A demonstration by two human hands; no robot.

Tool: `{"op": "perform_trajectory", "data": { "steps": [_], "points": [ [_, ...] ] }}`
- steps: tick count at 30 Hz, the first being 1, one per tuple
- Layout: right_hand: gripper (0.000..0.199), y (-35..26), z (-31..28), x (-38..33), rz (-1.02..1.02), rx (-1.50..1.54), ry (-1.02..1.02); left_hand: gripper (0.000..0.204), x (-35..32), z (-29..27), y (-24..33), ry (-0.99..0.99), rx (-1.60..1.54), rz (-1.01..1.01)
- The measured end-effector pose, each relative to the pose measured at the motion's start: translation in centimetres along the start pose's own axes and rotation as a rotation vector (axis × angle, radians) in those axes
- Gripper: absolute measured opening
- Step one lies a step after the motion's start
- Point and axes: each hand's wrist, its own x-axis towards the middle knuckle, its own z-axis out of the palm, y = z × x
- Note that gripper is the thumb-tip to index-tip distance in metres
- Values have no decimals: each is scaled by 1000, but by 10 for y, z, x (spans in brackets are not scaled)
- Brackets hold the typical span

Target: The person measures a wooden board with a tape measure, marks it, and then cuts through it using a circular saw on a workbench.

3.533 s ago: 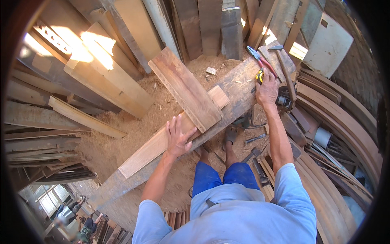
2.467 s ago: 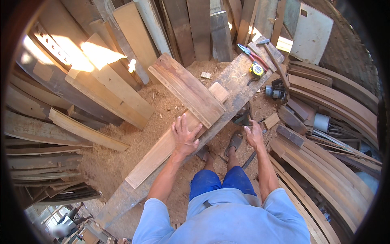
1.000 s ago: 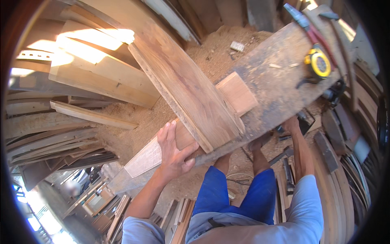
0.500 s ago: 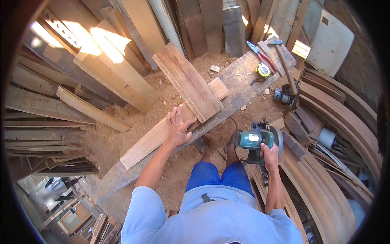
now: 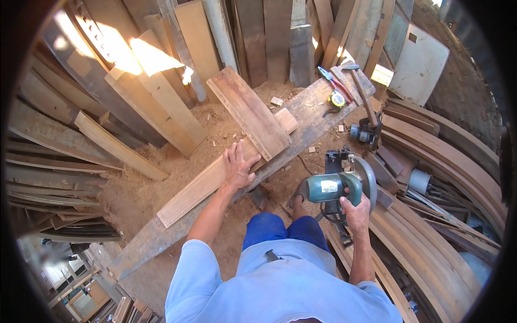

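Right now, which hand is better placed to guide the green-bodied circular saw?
Probably the right hand: it holds the saw, while the left hand rests, fingers spread, on the long, pale wooden board, away from the saw.

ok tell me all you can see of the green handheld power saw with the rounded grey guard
The green handheld power saw has a cylindrical motor housing with a white label, a looped green handle, a rounded grey metal-looking guard on its right side, and dark base parts. The person's bare right hand grips the handle, holding it right of the blue shorts, apart from the long weathered plank. Whether it's running can't be told.
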Motion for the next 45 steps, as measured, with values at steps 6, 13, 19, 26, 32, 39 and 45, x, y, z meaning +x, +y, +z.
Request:
{"op": "perform_trajectory", "data": {
  "steps": [6,13,19,26,32,39,45],
  "points": [
    [38,-51,19,-4,-162,-83,-166,76,4,0,1,-47,67,-21],
    [38,-86,67,18,-259,-236,-297,74,6,-4,6,-80,56,-51],
    [36,-90,87,41,-250,-406,-379,79,0,-2,2,-106,50,-76],
    [46,-91,82,52,-247,-422,-426,90,-12,2,8,-37,34,-343],
    [45,-98,81,57,-223,-372,-494,91,-11,-12,11,-35,2,-402],
    [34,-95,87,59,-270,-360,-530,90,-13,-7,11,7,-19,-400],
    [33,-100,105,61,-347,-428,-550,91,-13,-6,11,19,-45,-395]
  ]
}}
